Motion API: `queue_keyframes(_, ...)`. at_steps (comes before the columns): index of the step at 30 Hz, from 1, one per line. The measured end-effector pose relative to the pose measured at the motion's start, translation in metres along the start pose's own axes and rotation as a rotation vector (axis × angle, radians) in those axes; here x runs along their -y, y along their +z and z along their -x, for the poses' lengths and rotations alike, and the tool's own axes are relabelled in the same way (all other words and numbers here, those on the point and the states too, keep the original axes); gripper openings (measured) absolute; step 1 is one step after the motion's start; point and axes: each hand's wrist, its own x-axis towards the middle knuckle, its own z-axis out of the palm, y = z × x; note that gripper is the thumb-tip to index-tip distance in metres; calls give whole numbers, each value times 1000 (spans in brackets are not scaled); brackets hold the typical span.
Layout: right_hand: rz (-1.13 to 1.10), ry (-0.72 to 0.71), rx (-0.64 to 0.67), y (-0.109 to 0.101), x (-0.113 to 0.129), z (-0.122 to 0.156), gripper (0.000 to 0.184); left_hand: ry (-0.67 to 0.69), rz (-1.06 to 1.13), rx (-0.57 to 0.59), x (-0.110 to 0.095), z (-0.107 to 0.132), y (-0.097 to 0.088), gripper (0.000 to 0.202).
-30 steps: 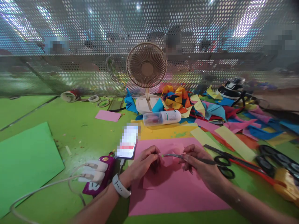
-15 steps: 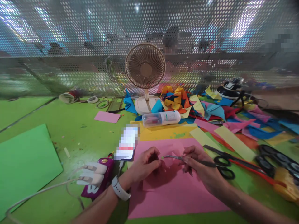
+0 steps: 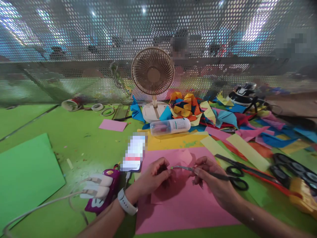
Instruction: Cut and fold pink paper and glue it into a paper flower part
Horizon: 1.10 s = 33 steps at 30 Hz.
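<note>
My right hand (image 3: 210, 175) is closed on a pair of tweezers (image 3: 182, 168) with a thin bent tip and a dark handle end. That tip points left and reaches the fingertips of my left hand (image 3: 155, 177). My left thumb and fingers are pinched together, and a tiny greenish bit shows beside them at the tweezers' tip, too small to name. Under both hands lies a large pink sheet of paper (image 3: 190, 208). A smaller pink piece of paper (image 3: 185, 157) lies on it just beyond the tweezers.
To the left are a phone (image 3: 135, 150) on a cable, a purple power strip (image 3: 102, 195) with white plugs, and a green sheet (image 3: 29, 168). Black scissors (image 3: 235, 167) lie right. Behind stand a fan (image 3: 153, 76), a clear bottle (image 3: 170, 126) and heaped folded paper (image 3: 188, 105).
The hands and tweezers keep nearly the same pose. The small pink piece beyond the tweezers shows more plainly, and the whole view has shifted slightly.
</note>
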Motion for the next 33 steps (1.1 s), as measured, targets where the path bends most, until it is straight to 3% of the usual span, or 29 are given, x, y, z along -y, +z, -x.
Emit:
queue_keyframes(25,-34,-45,0,-6,-3,-2,15,34,-20,39,-5,1,-1,23)
queue_keyframes(29,128,-278,-22,-16,8,-4,16,13,8,83,-4,3,1,27)
queue_keyframes(33,678,-624,225,-20,21,-8,20,-31,13,215,-5,7,5,30)
